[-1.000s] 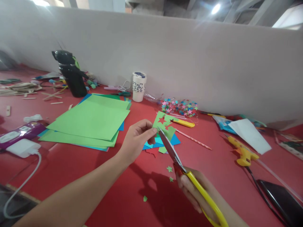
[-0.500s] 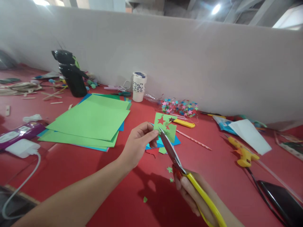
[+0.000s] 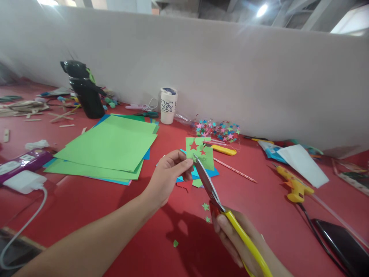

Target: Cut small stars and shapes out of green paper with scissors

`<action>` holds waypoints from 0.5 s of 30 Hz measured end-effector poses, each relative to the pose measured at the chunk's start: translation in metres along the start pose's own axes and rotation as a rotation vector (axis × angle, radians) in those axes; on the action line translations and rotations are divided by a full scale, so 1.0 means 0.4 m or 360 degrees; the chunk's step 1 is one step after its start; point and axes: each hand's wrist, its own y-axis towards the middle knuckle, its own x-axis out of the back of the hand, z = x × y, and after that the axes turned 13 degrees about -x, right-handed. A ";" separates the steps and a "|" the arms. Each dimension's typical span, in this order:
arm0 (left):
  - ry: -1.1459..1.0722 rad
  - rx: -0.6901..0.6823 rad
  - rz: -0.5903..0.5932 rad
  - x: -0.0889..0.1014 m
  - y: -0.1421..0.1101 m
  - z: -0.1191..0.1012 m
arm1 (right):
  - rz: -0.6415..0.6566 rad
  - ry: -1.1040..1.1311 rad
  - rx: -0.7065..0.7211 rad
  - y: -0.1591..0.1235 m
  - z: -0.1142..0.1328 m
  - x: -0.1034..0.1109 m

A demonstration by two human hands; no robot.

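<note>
Pale grey wall (image 3: 259, 84) behind red tabletop (image 3: 138, 256), 1 bright light (image 3: 262, 10) above.

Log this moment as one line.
left hand: pinching green paper | right hand: holding scissors pointed at green paper | green stars: on red table

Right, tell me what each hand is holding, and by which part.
The right hand holds the scissors by the yellow handles. The left hand pinches the small green paper with star-shaped holes by its left edge.
</note>
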 end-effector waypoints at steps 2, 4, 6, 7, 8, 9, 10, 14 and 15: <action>0.0002 -0.0003 0.0008 0.001 0.001 0.001 | 0.0020 0.0001 0.0003 0.001 0.000 0.002; 0.0006 -0.0008 0.0007 0.002 0.002 0.001 | 0.0032 -0.0003 0.0015 0.001 -0.001 0.004; 0.0008 -0.0011 0.0000 0.002 0.002 0.001 | 0.0024 -0.0020 0.0012 0.002 -0.004 0.006; 0.0007 -0.0014 0.0000 0.001 0.002 0.001 | 0.0015 -0.0030 0.0009 0.003 -0.006 0.007; 0.0006 -0.0015 0.0004 0.001 0.002 0.001 | 0.0015 -0.0040 0.0011 0.004 -0.008 0.008; 0.0006 -0.0014 0.0008 0.001 0.001 0.001 | 0.0026 -0.0051 0.0015 0.006 -0.010 0.009; 0.0007 -0.0015 0.0011 0.001 0.001 0.000 | 0.0045 -0.0061 0.0023 0.008 -0.013 0.011; 0.0006 -0.0022 0.0007 0.001 0.001 -0.001 | 0.0133 -0.0091 0.0041 0.017 -0.021 0.019; 0.0004 -0.0024 0.0003 0.001 0.001 -0.001 | 0.0141 -0.0095 0.0048 0.019 -0.022 0.020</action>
